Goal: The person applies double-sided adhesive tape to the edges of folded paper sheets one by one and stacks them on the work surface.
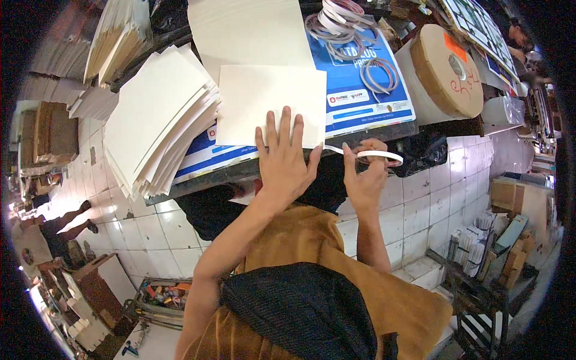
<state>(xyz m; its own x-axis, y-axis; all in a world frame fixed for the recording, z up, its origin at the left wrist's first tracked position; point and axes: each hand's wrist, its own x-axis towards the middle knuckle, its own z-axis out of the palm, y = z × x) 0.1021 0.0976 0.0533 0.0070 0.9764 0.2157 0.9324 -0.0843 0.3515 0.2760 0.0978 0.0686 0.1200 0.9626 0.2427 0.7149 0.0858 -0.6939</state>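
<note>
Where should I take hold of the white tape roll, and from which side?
I'd grip the white tape roll by the right end of its rim, coming from the right: the thin ring sticks out free there beyond the right hand, while its strip runs left toward the pale sheet.

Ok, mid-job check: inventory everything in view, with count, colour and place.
Top sheet: one, off-white, bench centre
Larger sheet: one, off-white, behind it
Fanned stack: one, white, bench left
Printed sheet: count unclear, blue and white, beneath
Tape coils: several, white and grey, bench back
Large roll: one, tan, bench right
White tape: one, white, near top sheet's right corner
Floor tiles: many, white, around bench
Crate: one, greyish, lower left
Frame: one, black, lower right
Rim clutter: uncountable, mixed colours, blurred edges
Garment: one, brown, torso
Left grip: one, bare, flat on top sheet
Right grip: one, bare, holding white tape
</note>
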